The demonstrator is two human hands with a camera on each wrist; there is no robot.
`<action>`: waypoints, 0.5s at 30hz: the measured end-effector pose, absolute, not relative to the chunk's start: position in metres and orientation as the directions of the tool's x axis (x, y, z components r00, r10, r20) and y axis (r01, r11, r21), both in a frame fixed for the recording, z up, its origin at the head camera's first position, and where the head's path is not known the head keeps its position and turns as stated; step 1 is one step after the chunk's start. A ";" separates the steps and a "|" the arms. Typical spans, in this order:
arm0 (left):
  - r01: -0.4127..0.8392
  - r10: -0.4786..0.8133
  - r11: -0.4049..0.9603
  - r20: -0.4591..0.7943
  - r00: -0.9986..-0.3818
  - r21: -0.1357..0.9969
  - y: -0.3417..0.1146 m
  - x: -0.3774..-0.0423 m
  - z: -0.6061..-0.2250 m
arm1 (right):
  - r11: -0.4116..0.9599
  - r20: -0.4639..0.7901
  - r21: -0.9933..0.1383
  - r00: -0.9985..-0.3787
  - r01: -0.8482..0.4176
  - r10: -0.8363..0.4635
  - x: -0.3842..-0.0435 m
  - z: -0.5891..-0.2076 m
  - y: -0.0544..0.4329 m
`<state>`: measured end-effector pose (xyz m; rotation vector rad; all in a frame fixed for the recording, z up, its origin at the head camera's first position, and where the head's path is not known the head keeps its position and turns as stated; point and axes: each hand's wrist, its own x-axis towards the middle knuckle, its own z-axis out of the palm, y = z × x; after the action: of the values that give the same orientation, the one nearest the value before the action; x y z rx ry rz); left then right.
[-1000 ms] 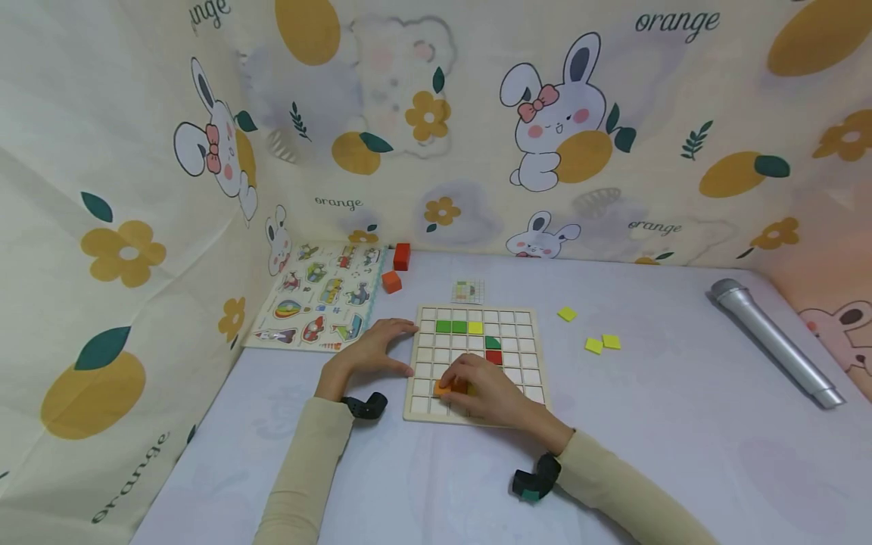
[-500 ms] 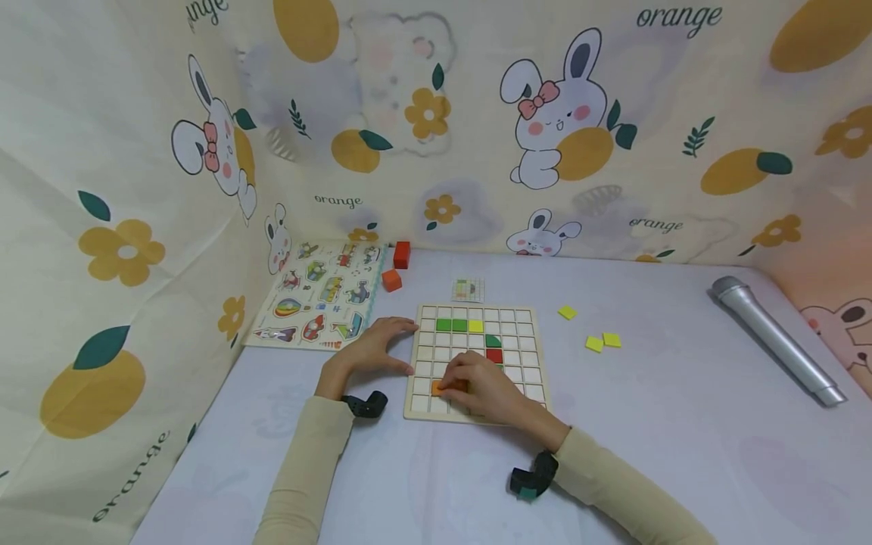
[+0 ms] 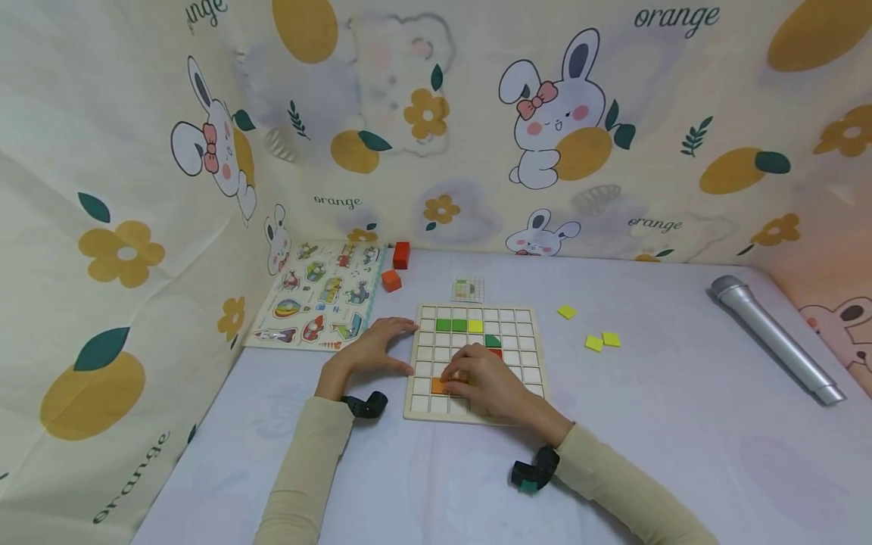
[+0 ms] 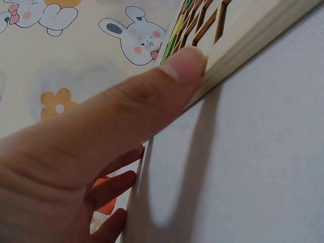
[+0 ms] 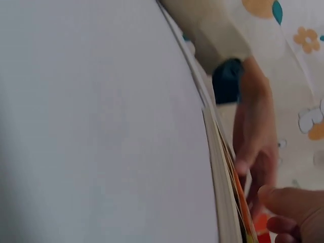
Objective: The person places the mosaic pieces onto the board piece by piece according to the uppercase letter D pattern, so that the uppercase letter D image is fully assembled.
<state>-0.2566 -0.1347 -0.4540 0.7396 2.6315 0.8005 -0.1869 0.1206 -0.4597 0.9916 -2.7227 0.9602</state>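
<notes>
A square wooden grid board (image 3: 412,363) lies flat on the table. My left hand (image 3: 371,350) rests at its left edge, fingers spread; in the left wrist view the thumb (image 4: 185,66) presses against the board's side. Over the lower part of the board is my right hand (image 3: 487,382), fingers loosely bent, thumb and fingertips close over an orange tile (image 3: 437,386) lying in a cell. No piece shows between the fingers. Two green tiles (image 3: 452,325), a yellow tile (image 3: 475,326), a rounded green piece (image 3: 492,341) and a partly covered red tile (image 3: 496,353) sit in other cells.
Behind the board lies a small pattern card (image 3: 468,289). Loose yellow tiles (image 3: 593,344) lie to the right, with a silver microphone (image 3: 777,341) farther over. A picture puzzle board (image 3: 320,295) and red blocks (image 3: 401,256) are at the back left.
My right hand has risen slightly from the orange tile, which shows more plainly, and now covers part of the red tile. My left hand has stayed at the board's edge.
</notes>
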 end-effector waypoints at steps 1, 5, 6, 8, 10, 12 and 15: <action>0.387 0.550 0.713 -0.125 -0.826 0.584 -0.135 -0.256 -0.454 | 0.591 0.280 -0.546 -0.795 -0.593 -0.539 -0.188 -0.459 0.123; 0.391 0.552 0.713 -0.123 -0.825 0.582 -0.134 -0.256 -0.453 | 0.566 0.343 -0.562 -0.792 -0.604 -0.504 -0.195 -0.458 0.140; 0.390 0.551 0.714 -0.124 -0.825 0.582 -0.134 -0.256 -0.454 | 0.561 0.368 -0.556 -0.787 -0.613 -0.496 -0.196 -0.458 0.145; 0.389 0.550 0.715 -0.124 -0.826 0.580 -0.134 -0.257 -0.454 | 0.545 0.421 -0.538 -0.765 -0.643 -0.486 -0.199 -0.458 0.156; 0.386 0.548 0.717 -0.126 -0.827 0.580 -0.134 -0.257 -0.454 | 0.540 0.437 -0.544 -0.766 -0.642 -0.471 -0.201 -0.458 0.168; 0.383 0.545 0.720 -0.129 -0.829 0.579 -0.134 -0.257 -0.454 | 0.564 0.421 -0.556 -0.792 -0.610 -0.442 -0.203 -0.456 0.181; 0.382 0.543 0.721 -0.129 -0.829 0.578 -0.134 -0.257 -0.455 | 0.632 0.369 -0.568 -0.849 -0.527 -0.377 -0.204 -0.454 0.201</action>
<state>-0.2568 -0.1341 -0.4545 0.7274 2.6369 0.7919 -0.2039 0.2008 -0.4536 0.7417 -2.6381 1.0214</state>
